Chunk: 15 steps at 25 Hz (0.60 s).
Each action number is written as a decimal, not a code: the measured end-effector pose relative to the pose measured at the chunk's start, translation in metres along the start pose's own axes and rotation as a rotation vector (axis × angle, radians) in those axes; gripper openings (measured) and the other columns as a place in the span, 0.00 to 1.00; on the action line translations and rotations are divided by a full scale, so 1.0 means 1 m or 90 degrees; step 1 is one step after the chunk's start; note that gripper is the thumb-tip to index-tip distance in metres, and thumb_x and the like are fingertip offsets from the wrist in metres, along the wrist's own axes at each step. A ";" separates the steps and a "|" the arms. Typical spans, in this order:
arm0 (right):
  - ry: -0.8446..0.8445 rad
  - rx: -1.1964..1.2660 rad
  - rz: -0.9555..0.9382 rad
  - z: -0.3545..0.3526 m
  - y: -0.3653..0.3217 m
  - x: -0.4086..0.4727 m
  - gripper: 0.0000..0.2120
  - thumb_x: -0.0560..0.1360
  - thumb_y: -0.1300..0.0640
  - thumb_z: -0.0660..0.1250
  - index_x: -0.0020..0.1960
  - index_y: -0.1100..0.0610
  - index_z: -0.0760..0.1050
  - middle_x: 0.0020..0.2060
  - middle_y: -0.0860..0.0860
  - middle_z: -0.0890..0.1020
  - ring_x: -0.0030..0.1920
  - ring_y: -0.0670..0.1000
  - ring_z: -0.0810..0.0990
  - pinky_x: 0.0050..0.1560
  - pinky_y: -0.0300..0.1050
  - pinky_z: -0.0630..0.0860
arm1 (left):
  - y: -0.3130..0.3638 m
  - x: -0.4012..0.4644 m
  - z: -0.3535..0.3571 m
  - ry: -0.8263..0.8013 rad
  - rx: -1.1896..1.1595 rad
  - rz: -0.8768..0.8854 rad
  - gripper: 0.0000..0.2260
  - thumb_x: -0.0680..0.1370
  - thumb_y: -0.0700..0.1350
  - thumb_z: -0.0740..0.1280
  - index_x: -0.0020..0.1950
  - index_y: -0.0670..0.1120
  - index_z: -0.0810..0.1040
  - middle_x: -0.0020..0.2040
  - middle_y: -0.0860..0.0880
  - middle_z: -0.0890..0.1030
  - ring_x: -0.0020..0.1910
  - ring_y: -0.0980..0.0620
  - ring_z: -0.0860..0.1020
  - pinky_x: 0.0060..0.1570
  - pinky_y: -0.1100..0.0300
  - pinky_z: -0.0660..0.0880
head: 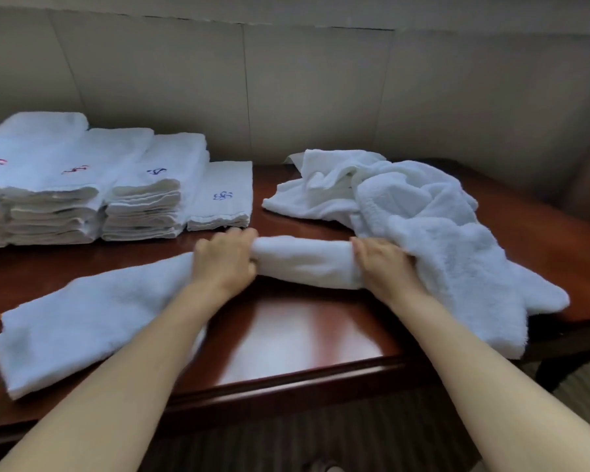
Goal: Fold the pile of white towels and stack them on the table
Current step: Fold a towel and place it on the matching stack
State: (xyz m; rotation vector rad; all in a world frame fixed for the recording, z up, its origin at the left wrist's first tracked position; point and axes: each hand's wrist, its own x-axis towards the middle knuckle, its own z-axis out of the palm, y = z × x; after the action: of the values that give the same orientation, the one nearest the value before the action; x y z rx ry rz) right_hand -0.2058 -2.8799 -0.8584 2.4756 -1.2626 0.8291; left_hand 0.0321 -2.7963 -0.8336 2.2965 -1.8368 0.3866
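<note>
Polished reddish-brown wood forms the worktop [307, 338], which is set against a pale panelled wall [321, 90]. At its middle a white towel [304, 260] is bunched into a thick roll and grasped at both ends: the left hand [223, 264] is clenched round the roll's left end, the right hand [384, 264] round its right end. From the left grip the towel's loose end is spread flat toward the near left edge. Just right of the right grip, a crumpled pile of unfolded towels [423, 212] is heaped, with one part draped over the worktop's right edge. At the far left, folded towels [82, 185] are stacked in neat rows, red and blue embroidered marks being shown on their tops.
</note>
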 end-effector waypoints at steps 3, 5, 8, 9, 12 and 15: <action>-0.196 -0.039 0.220 -0.013 0.052 -0.009 0.15 0.78 0.62 0.55 0.47 0.67 0.79 0.44 0.66 0.82 0.46 0.62 0.82 0.50 0.49 0.78 | -0.052 -0.001 0.002 -0.035 0.061 -0.161 0.15 0.73 0.43 0.61 0.60 0.48 0.71 0.61 0.45 0.74 0.61 0.43 0.73 0.57 0.50 0.68; -0.241 -0.051 0.328 -0.006 0.048 -0.008 0.14 0.79 0.62 0.54 0.54 0.65 0.77 0.53 0.62 0.80 0.55 0.61 0.78 0.56 0.49 0.72 | -0.056 -0.003 0.009 -0.072 0.067 -0.140 0.16 0.74 0.44 0.61 0.62 0.49 0.70 0.62 0.45 0.73 0.62 0.43 0.72 0.58 0.49 0.67; -0.173 0.014 0.216 -0.007 -0.008 0.016 0.14 0.79 0.60 0.55 0.60 0.58 0.74 0.57 0.56 0.79 0.59 0.58 0.75 0.55 0.50 0.69 | -0.034 -0.004 0.012 -0.073 -0.013 0.006 0.24 0.72 0.54 0.58 0.69 0.54 0.67 0.63 0.47 0.71 0.62 0.44 0.71 0.59 0.50 0.64; -0.116 0.029 0.160 -0.009 -0.029 0.024 0.14 0.79 0.57 0.56 0.61 0.55 0.74 0.59 0.53 0.78 0.62 0.56 0.74 0.60 0.51 0.66 | -0.031 -0.005 0.009 -0.076 -0.024 0.046 0.28 0.69 0.58 0.54 0.69 0.56 0.67 0.64 0.48 0.70 0.63 0.45 0.70 0.59 0.51 0.64; -0.110 0.140 0.010 -0.011 -0.088 0.042 0.19 0.77 0.47 0.59 0.65 0.52 0.73 0.62 0.49 0.77 0.66 0.52 0.72 0.66 0.53 0.63 | -0.047 -0.014 -0.003 -0.150 -0.012 0.078 0.37 0.63 0.65 0.50 0.71 0.57 0.64 0.68 0.52 0.68 0.67 0.49 0.68 0.62 0.53 0.64; -0.324 0.070 -0.141 -0.002 -0.149 0.041 0.22 0.75 0.48 0.63 0.67 0.51 0.67 0.63 0.50 0.75 0.65 0.53 0.71 0.66 0.59 0.60 | -0.088 -0.035 -0.008 -0.211 0.024 0.034 0.30 0.71 0.52 0.64 0.73 0.56 0.60 0.68 0.52 0.68 0.67 0.49 0.68 0.62 0.53 0.65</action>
State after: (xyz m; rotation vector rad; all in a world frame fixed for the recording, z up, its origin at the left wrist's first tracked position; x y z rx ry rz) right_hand -0.0681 -2.8175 -0.8268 2.9640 -1.0641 0.2211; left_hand 0.1099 -2.7418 -0.8341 2.4621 -2.0564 0.0481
